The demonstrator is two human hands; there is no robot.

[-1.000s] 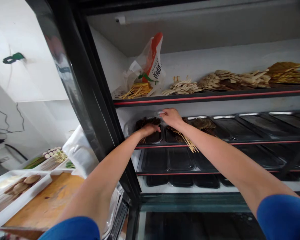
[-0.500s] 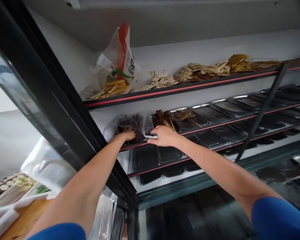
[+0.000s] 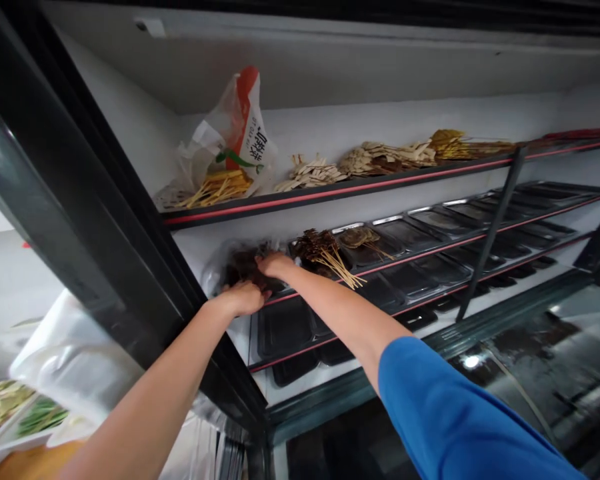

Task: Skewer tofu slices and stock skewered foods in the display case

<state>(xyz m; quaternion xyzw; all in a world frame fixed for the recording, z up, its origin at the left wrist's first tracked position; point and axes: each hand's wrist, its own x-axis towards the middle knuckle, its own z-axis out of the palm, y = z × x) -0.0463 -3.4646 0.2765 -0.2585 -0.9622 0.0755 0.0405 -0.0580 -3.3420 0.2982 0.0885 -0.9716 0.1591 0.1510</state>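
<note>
Both hands work at the middle shelf's [image 3: 430,253] left end: left hand [image 3: 243,298] closes on the clear-wrapped tray of dark skewers [image 3: 247,265]; right hand [image 3: 276,265] seemingly pinches the wrap, still covering it.

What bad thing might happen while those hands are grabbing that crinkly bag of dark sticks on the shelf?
1. The left hand and right hand grip the clear bag of dark skewers at the shelf's front edge, so it might slide off and fall.
2. The loose skewers beside it poke their pointed sticks out past the edge near the right arm; they might prick it or get knocked down.
3. The sticks inside might tear the thin plastic.
</note>
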